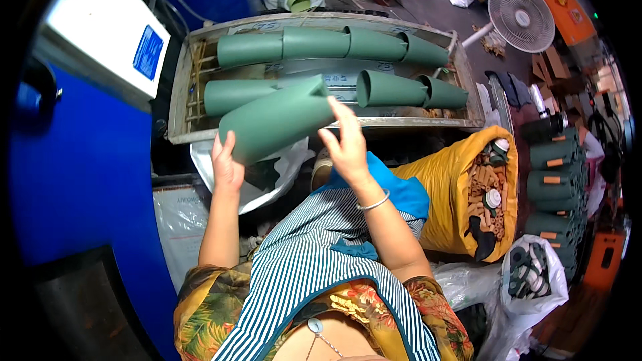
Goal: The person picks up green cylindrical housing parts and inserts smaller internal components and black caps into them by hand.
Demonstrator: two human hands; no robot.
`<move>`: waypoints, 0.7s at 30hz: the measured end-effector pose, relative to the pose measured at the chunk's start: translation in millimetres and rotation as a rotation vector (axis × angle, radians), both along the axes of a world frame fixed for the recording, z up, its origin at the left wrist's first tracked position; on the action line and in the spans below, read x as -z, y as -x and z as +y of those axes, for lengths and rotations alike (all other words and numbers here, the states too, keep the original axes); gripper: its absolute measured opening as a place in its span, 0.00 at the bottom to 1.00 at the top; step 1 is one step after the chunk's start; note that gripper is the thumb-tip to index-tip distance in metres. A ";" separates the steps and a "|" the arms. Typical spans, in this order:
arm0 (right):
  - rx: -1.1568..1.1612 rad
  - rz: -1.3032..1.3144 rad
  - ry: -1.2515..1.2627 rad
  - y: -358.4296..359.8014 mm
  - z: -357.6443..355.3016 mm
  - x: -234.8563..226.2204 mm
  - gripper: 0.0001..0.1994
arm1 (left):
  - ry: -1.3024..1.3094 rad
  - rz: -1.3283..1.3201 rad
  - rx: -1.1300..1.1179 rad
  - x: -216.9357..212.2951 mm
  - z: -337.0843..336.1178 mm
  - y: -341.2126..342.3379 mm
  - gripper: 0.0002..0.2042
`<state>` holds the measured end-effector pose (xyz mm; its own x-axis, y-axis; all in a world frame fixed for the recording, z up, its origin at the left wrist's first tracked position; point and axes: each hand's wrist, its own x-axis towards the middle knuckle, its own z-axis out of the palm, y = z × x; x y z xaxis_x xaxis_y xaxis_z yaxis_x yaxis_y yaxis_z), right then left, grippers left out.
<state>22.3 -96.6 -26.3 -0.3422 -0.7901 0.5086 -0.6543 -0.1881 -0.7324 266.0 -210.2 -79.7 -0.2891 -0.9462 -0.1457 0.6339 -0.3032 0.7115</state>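
A dark green, tapered plastic cylinder (pixel 274 120) with a notched right end is held at a slant in front of me. My left hand (pixel 227 164) grips its lower left end, the thumb on the near side. At the notched end, my right hand (pixel 346 144) has its fingers apart, with a fingertip against the edge and the thumb away from it. Beyond the cylinder stands a long shallow crate (pixel 175 110) holding two rows of similar green cylinders (pixel 314 43). The held one partly covers the left piece of the nearer row.
A yellow sack (pixel 435 174) of small tan pieces stands to my right, beside a white bag (pixel 535 294) and stacked green parts (pixel 552 187). A white bag (pixel 247 194) lies under the crate's near edge. A blue-and-white machine (pixel 100 33) borders the left; a fan (pixel 521 17) stands far right.
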 end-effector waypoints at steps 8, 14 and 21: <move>0.372 -0.095 -0.158 68.9 124.0 47.1 0.15 | 0.132 -0.695 -0.020 69.7 -83.8 192.0 0.36; 0.623 -0.118 -0.186 83.5 212.9 57.3 0.09 | 0.157 -0.700 0.017 129.1 -120.4 221.5 0.19; 0.674 -0.124 -0.266 95.9 237.3 88.0 0.09 | 0.237 -0.888 0.158 142.2 -121.8 246.6 0.26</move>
